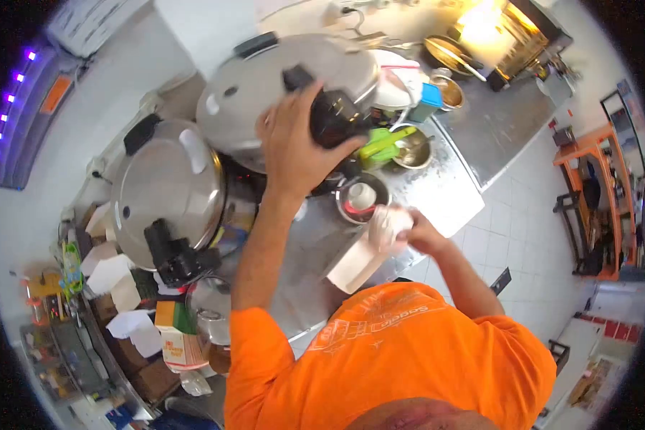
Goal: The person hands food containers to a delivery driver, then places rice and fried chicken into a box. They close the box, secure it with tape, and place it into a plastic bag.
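My left hand (294,147) reaches onto the lid of a large steel pot (254,89), its fingers spread around the black lid handle (335,117). Lower right, my right hand (419,233) is closed on a pale, crumpled wrapped item (390,226), slightly blurred. A long light-coloured box or carton (355,265) lies just beneath that item, near the counter's front edge. Beside them a steel bowl (362,197) contains a white cup and something red. Green-handled utensils (387,145) rest by another small steel bowl (413,152).
A second lidded pot (166,190) stands to the left on the steel counter (294,265). Farther back are a blue container (426,102), a pan (448,56) and a lit appliance (509,43). Boxes and papers (175,333) crowd the lower left. An orange shelf (609,201) stands right.
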A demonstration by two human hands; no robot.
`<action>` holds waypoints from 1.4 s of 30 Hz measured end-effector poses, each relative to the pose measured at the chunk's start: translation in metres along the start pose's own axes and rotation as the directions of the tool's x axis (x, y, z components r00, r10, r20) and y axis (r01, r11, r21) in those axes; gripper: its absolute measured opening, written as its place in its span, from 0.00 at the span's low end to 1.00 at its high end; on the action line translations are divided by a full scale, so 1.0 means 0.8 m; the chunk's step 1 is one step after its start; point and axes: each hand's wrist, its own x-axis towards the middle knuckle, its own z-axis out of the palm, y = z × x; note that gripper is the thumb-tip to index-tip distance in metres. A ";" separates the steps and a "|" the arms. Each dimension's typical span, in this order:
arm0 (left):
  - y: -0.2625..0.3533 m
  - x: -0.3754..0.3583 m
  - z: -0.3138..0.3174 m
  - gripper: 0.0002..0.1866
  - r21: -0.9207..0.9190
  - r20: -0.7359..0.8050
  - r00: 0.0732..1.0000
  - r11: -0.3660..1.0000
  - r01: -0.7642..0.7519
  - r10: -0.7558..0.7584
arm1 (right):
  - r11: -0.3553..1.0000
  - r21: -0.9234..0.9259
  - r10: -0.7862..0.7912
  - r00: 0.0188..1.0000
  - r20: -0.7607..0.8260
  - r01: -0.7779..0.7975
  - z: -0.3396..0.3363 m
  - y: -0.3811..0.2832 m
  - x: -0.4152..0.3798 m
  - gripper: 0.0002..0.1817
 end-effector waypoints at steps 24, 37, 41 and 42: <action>0.265 -0.592 0.255 0.27 -0.055 -0.569 0.131 0.197 0.979 -0.812 | 0.948 -0.309 0.015 0.982 -0.190 -0.074 -0.454 -0.020 -0.375 0.31; 0.511 -0.276 0.852 0.24 -0.763 0.265 0.424 0.081 0.642 -0.866 | 0.243 -0.955 -0.611 0.792 -0.014 0.170 -0.701 -0.130 -0.179 0.24; 0.516 -0.214 1.061 0.36 -0.718 0.285 0.114 -0.134 0.683 -0.952 | -0.092 -0.984 -0.663 0.747 -0.054 -0.153 -0.820 -0.244 -0.217 0.24; 0.516 -0.198 1.107 0.38 -0.575 0.283 0.069 -0.112 0.811 -0.957 | -0.109 -0.990 -0.749 0.662 0.023 -0.090 -0.856 -0.260 -0.226 0.24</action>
